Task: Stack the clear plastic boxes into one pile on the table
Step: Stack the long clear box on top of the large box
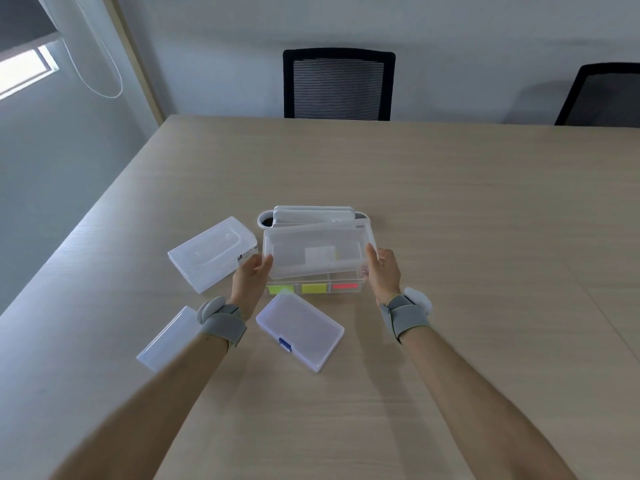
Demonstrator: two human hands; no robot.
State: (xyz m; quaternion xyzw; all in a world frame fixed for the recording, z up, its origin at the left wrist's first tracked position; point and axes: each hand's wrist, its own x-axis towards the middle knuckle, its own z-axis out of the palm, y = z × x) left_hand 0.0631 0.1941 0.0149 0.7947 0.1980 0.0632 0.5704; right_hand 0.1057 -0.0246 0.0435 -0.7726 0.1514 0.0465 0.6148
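A large clear box (317,251) is held by its two short ends: my left hand (251,278) grips the left end, my right hand (382,271) the right end. It sits tilted over a clear compartment box (313,288) with yellow-green, yellow and red contents. Behind them lies a white-rimmed tray (313,213). Another clear box (213,254) rests to the left. A flat box with a blue clasp (299,330) lies near me, between my wrists. A slim clear box (166,341) is partly hidden by my left wrist.
The wooden table (450,237) stretches wide to the right and towards me. Two black mesh chairs (337,84) (602,95) stand at its far edge. The table's left edge (86,223) runs diagonally close to the left box. Both wrists wear grey bands.
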